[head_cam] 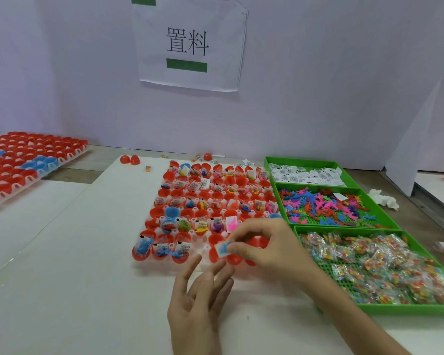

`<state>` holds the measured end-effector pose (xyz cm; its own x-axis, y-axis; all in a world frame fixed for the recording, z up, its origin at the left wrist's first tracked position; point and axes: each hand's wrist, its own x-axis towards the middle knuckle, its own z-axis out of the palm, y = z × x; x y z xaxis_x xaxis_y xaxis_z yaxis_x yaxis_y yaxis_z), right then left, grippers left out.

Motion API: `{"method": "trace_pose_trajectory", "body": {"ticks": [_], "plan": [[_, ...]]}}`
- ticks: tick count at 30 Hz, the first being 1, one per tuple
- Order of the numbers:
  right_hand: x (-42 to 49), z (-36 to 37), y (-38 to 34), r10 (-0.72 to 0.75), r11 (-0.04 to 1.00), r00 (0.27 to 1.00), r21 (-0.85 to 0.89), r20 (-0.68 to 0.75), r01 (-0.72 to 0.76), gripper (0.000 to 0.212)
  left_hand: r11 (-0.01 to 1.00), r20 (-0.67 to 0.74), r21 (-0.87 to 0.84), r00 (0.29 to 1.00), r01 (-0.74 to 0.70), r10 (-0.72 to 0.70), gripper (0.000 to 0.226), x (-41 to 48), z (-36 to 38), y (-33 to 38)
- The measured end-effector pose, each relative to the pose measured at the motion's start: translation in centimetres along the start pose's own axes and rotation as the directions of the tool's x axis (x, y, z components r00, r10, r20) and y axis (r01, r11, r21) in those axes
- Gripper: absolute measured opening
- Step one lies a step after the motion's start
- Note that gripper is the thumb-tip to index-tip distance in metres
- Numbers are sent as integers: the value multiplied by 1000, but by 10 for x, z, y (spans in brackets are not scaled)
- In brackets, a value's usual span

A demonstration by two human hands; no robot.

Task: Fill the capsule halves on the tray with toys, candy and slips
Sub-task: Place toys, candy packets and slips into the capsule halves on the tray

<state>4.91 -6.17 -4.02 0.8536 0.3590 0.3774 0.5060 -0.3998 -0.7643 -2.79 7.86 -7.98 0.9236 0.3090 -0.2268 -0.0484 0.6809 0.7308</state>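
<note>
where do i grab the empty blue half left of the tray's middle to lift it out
Come straight down and pinch its rim, one fingertip inside the wall and the thumb outside. The blue half stands mouth up and looks empty. Red halves crowd its sides, so a sideways reach would likely bump them.

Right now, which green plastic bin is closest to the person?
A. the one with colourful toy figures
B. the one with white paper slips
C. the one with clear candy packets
C: the green plastic bin of clear candy packets is nearest, the green bin of colourful toy figures sits behind it, and the green bin of white paper slips is farthest back.
</note>
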Motion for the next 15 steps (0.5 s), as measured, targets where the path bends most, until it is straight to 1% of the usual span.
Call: {"method": "trace_pose_trajectory", "body": {"ticks": [2,5,9,12,15], "plan": [[8,-3,-2,-15,993,1000,-117,-19,13,6,999,34,2,999,39,-39,32,1,-2,0],[17,-4,-4,-6,965,998,-259,66,23,3,997,79,24,994,70,-72,36,1,-3,0],[25,4,-4,69,938,972,-346,226,14,8,991,113,46,985,124,-129,40,2,-2,-1],[31,6,-5,101,922,958,-388,269,12,7,988,118,83,983,131,-140,43,3,-1,-2],[34,5,-8,106,921,947,-388,302,21,8,985,114,106,983,135,-147,45,5,-2,-2]]}}
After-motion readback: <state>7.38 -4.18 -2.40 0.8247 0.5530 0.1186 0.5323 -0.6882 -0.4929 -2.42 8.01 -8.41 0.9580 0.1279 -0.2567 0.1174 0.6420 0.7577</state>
